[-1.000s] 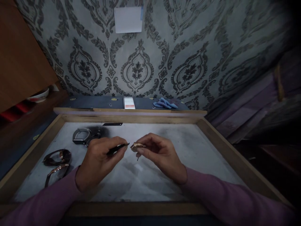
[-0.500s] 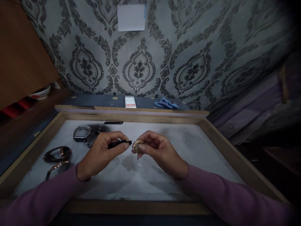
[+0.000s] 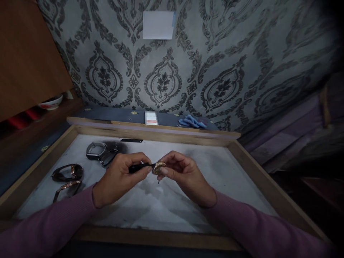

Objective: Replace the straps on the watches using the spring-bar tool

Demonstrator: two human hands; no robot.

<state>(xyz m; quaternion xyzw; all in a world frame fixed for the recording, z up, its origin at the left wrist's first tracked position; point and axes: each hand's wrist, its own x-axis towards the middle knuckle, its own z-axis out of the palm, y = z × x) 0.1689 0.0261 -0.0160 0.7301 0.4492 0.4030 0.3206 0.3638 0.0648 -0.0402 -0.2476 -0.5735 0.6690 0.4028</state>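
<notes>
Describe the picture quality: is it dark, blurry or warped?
Head view: dim overall, sinking to black at far right; wide-lens stretch seems to splay the tray; the card is pixelated; the gold-toned piece is too soft for fine detail.

Wallpaper (image 3: 163,80): grey, dark damask pattern. Sleeves (image 3: 242,215): purple. Cloth (image 3: 192,121): blue. Cabinet (image 3: 32,61): orange-brown. Curtain (image 3: 292,123): muted purple.

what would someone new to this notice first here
Probably the two hands at the centre: the left hand grips a slim black tool whose tip meets the small gold-coloured piece pinched in the right hand. Next, perhaps, the watches lying at the left of the wooden-rimmed tray, and the bold dark-patterned wallpaper filling the wall behind.
</notes>
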